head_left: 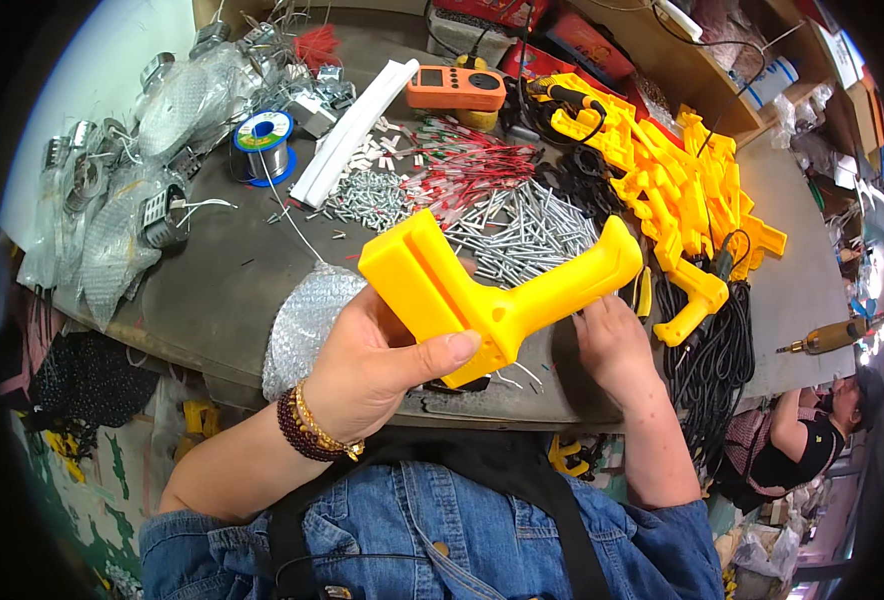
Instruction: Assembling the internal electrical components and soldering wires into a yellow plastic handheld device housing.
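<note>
A yellow plastic tool housing [492, 310] with an angled handle is in my left hand [382, 350], the thumb pressed along its face and the other fingers behind it. My right hand [614, 350] is just under the handle's end, by the pile of long silver screws [522, 235]; its fingers are curled and partly hidden, so what they hold cannot be made out. White wire ends show below the housing. A bubble-wrap bundle [307, 320] lies beside my left hand.
Yellow housing parts [682, 190] and black cables [712, 350] are heaped at right. Red-wired parts [472, 165], small screws [372, 200], an orange meter [457, 88], a white channel strip [352, 135] and a solder spool [265, 148] lie behind. Bagged metal parts [177, 110] are at left. Another person [797, 430] sits far right.
</note>
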Action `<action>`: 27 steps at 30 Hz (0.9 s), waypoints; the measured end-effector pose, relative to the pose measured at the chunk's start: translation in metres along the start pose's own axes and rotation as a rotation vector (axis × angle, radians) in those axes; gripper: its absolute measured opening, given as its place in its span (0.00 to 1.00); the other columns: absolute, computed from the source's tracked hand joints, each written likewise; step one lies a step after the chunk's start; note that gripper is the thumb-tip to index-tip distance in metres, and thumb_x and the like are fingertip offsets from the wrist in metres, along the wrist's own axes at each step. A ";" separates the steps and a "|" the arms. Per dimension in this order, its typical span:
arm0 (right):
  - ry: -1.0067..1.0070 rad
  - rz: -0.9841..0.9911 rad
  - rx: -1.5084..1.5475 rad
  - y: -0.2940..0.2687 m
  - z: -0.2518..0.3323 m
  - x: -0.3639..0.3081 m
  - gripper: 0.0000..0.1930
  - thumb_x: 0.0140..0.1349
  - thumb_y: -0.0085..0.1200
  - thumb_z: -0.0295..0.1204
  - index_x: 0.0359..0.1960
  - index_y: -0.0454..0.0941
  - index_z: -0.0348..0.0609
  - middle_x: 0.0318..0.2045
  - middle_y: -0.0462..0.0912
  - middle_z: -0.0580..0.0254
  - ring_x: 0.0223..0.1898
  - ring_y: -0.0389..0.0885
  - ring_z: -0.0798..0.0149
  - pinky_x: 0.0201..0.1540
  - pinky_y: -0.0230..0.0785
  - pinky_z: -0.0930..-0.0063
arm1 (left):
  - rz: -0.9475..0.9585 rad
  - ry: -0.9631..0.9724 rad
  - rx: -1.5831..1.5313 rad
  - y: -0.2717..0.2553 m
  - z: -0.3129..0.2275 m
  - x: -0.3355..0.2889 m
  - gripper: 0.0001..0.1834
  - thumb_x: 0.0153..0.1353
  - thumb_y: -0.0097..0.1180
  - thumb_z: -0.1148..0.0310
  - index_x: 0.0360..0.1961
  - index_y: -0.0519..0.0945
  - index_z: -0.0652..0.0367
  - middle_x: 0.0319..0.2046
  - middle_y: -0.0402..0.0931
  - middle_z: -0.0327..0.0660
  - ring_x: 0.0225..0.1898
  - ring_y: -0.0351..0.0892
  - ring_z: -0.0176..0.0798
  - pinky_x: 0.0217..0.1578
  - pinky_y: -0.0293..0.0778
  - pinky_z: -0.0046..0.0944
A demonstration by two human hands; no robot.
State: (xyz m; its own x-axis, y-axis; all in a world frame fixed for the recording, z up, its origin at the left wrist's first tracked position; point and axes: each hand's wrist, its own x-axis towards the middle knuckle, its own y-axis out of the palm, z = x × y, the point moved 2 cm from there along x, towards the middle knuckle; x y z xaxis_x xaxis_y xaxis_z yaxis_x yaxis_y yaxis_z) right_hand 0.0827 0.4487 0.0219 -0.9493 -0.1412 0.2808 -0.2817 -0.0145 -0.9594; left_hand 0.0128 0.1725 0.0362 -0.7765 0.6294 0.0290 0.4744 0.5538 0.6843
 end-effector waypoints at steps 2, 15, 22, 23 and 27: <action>-0.017 -0.001 -0.027 -0.002 0.002 0.002 0.06 0.60 0.55 0.24 0.35 0.72 0.40 0.32 0.76 0.52 0.38 0.76 0.46 0.42 0.70 0.57 | 0.005 -0.015 -0.028 -0.002 -0.001 -0.001 0.32 0.58 0.65 0.76 0.61 0.65 0.61 0.54 0.75 0.49 0.58 0.75 0.45 0.62 0.68 0.48; -0.300 -0.322 0.323 -0.070 0.068 0.009 0.15 0.46 0.58 0.17 0.38 0.75 0.43 0.36 0.75 0.59 0.36 0.75 0.53 0.40 0.69 0.61 | -0.026 -0.168 -0.225 0.006 0.006 -0.002 0.25 0.63 0.59 0.75 0.60 0.67 0.63 0.56 0.73 0.51 0.59 0.75 0.47 0.62 0.69 0.49; -0.504 -0.370 0.059 -0.090 0.067 0.013 0.14 0.45 0.58 0.26 0.38 0.78 0.50 0.36 0.76 0.67 0.37 0.75 0.61 0.43 0.69 0.63 | -0.002 -0.194 -0.245 0.009 0.000 -0.005 0.25 0.62 0.59 0.75 0.60 0.67 0.63 0.55 0.74 0.50 0.58 0.75 0.46 0.62 0.69 0.47; -0.529 -0.363 0.036 -0.091 0.069 0.015 0.14 0.45 0.58 0.27 0.37 0.78 0.52 0.36 0.77 0.69 0.38 0.75 0.63 0.45 0.68 0.64 | 0.006 -0.193 -0.237 0.008 0.001 -0.005 0.25 0.62 0.59 0.75 0.60 0.67 0.63 0.55 0.74 0.49 0.58 0.75 0.46 0.62 0.69 0.47; -0.553 -0.378 -0.052 -0.106 0.074 0.020 0.13 0.46 0.58 0.29 0.35 0.78 0.58 0.37 0.77 0.75 0.38 0.75 0.67 0.51 0.66 0.65 | 0.035 -0.223 -0.248 0.010 -0.001 -0.004 0.23 0.61 0.62 0.75 0.56 0.71 0.62 0.52 0.78 0.44 0.54 0.78 0.39 0.59 0.72 0.42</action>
State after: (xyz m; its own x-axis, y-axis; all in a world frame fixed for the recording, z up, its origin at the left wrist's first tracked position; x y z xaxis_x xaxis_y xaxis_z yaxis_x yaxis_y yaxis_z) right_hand 0.1038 0.3738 0.1272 -0.5768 -0.6223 0.5292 -0.6000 -0.1169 -0.7914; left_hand 0.0199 0.1746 0.0435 -0.6386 0.7647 -0.0861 0.3624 0.3976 0.8430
